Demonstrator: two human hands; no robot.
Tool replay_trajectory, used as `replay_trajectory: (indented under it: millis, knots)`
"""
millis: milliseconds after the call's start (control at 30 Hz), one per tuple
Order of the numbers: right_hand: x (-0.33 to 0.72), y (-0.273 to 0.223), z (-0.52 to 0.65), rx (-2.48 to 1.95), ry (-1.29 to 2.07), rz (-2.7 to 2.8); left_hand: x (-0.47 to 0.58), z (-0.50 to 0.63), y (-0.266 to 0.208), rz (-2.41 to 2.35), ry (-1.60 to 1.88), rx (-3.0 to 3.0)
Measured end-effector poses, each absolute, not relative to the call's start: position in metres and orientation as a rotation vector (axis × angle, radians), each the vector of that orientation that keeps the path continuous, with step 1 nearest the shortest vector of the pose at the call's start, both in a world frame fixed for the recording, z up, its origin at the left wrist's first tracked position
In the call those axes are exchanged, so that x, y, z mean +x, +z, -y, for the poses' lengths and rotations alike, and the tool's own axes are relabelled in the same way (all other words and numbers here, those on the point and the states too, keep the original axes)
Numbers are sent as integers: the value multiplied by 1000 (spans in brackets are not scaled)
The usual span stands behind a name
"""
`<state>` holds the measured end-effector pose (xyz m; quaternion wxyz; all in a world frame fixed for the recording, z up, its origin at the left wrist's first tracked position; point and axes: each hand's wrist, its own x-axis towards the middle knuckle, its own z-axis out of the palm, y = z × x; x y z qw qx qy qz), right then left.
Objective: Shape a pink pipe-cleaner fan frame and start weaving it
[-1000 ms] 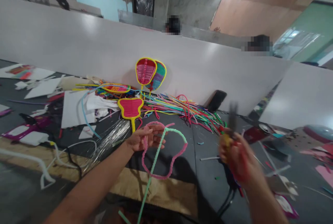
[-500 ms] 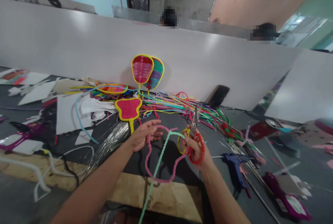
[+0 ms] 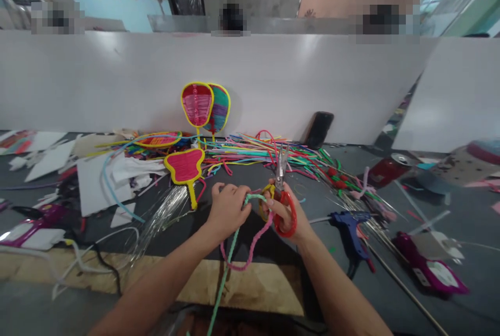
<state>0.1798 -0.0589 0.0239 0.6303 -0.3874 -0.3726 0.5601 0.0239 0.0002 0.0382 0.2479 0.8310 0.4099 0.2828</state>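
My left hand pinches the top of a pink pipe cleaner loop, where a mint-green pipe cleaner crosses it. The green length hangs down through the loop past the table edge, and its short end reaches toward my right hand. A pair of scissors with red and yellow handles is in my right hand, blades pointing up and away. The right fingertips also touch the right side of the pink loop. My left fingers hide the loop's upper left part.
A pink fan shape with yellow edging lies ahead, and two more fans lean on the white partition. Behind my hands spreads a pile of pipe cleaners. A blue glue gun, a phone and a red can are rightward.
My left hand has gone from open fingers beside the loop to a pinch on its top, moving right. The loop looks narrower. The scissors stay in my right hand.
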Motion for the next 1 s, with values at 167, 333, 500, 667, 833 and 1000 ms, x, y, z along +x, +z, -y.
replay_trajectory:
  millis: [167,333,500,667,833,1000]
  knots:
    - [187,26,61,-951,1093,897,15,-7,48,-1201,868,2073]
    - [192,25,62,-1140,811,1061,-4,-17,67,-1097,935,1520]
    - [186,20,66,-1357,562,1434,-11,-21,67,-975,954,1239]
    - [183,15,68,-1423,484,1635,-13,-23,65,-1006,963,1116]
    - [181,18,70,-1514,464,1726,-15,-26,67,-955,989,1090]
    - [179,18,71,-1532,466,1751,-13,-25,65,-993,941,1101]
